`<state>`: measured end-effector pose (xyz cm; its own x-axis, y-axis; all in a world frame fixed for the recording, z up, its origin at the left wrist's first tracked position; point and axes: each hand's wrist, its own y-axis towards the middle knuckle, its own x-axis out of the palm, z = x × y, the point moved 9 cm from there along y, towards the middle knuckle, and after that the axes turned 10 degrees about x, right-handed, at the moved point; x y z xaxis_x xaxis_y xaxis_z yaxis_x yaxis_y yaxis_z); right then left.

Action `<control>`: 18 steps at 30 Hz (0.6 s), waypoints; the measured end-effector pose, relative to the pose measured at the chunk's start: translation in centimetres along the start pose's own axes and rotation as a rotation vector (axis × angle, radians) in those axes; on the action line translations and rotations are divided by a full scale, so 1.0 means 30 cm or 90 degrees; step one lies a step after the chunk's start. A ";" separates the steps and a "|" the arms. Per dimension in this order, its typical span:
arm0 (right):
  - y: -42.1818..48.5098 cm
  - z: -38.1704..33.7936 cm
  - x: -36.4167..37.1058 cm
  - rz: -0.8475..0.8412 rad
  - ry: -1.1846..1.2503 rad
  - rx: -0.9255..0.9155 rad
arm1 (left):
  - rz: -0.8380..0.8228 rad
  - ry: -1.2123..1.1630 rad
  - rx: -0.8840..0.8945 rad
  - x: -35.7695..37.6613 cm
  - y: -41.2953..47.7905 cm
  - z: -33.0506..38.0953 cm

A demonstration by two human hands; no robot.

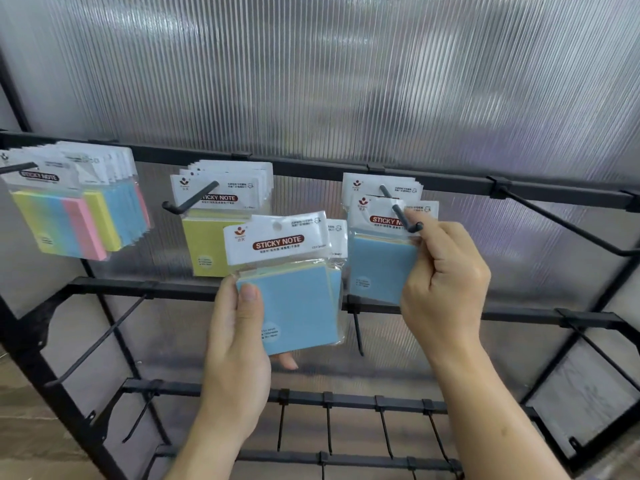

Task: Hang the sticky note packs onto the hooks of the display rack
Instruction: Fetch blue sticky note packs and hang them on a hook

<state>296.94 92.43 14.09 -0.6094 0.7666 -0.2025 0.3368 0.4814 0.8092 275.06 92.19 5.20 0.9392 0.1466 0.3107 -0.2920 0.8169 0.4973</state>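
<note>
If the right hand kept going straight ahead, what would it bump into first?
Likely the blue packs hung further back on the hook it is loading, then the rail; depth is unclear.

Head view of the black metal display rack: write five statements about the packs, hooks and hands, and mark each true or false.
1. The left hand grips a blue sticky note pack in clear wrap. True.
2. The right hand hangs empty. False: it pinches a second blue pack on the third black metal hook.
3. Yellow sticky note packs hang on the second hook. True.
4. The far-right hook carries pink packs. False: it is bare.
5. Striped multicolour packs hang farthest left. True.
</note>
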 end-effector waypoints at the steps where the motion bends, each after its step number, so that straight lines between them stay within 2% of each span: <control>1: 0.005 0.006 0.016 -0.009 -0.010 0.000 | -0.006 0.002 -0.002 0.001 -0.002 -0.005; 9: 0.044 0.036 0.105 -0.070 -0.067 0.029 | -0.041 0.016 -0.008 0.010 0.004 -0.013; 14: 0.051 0.074 0.130 -0.135 -0.047 0.106 | -0.046 0.014 -0.009 0.019 0.007 -0.013; 18: 0.017 0.041 0.056 -0.057 -0.034 0.090 | -0.055 0.003 -0.010 0.031 0.009 -0.008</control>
<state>296.98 94.48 13.48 -0.6041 0.7374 -0.3020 0.3827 0.6009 0.7017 275.89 92.68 5.42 0.9616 0.0783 0.2632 -0.2074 0.8354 0.5091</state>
